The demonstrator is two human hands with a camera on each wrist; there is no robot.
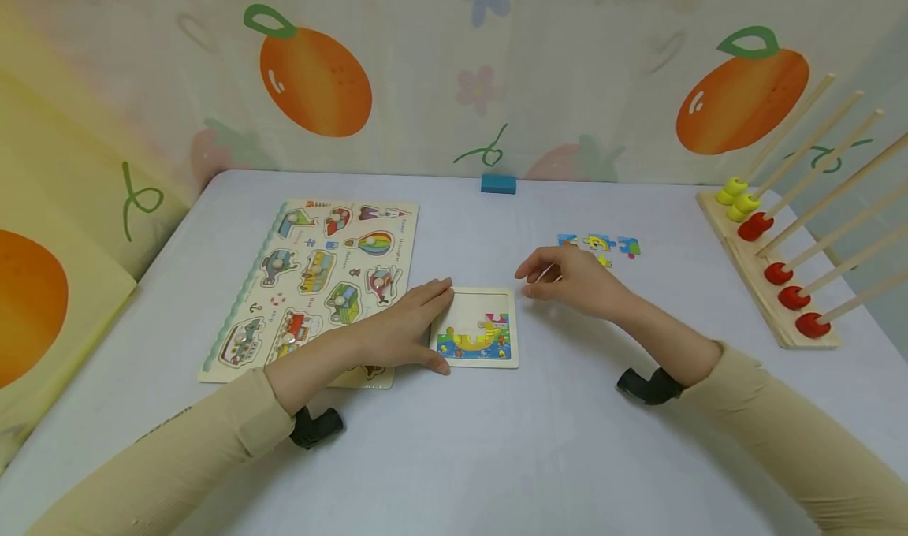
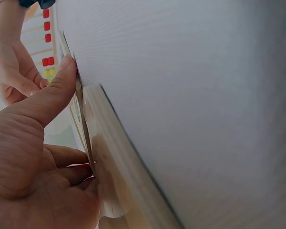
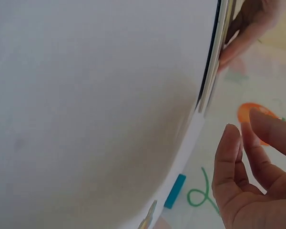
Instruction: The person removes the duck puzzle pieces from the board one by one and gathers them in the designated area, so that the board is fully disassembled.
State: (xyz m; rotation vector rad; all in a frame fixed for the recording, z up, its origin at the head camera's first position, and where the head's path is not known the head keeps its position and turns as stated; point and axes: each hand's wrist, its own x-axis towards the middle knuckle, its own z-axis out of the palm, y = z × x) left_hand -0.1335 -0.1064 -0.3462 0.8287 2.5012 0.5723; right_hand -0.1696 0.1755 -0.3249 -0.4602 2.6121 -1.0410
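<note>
My left hand rests along the left side of a small square jigsaw tray, its straight fingers and thumb touching the frame. In the left wrist view the thumb lies extended at the tray's edge. Colourful jigsaw pieces fill the tray's lower part and right side; bare wood shows above them. To the right of the tray my right hand hovers over the table, fingers loosely bent and nothing between them, as the right wrist view also shows. Just beyond it lie several loose jigsaw pieces, partly hidden by the hand.
A large vehicle peg puzzle board lies at the left, under part of my left hand. At the far right stands a wooden counting rack with tall rods and red and yellow beads. A blue block sits at the table's back edge.
</note>
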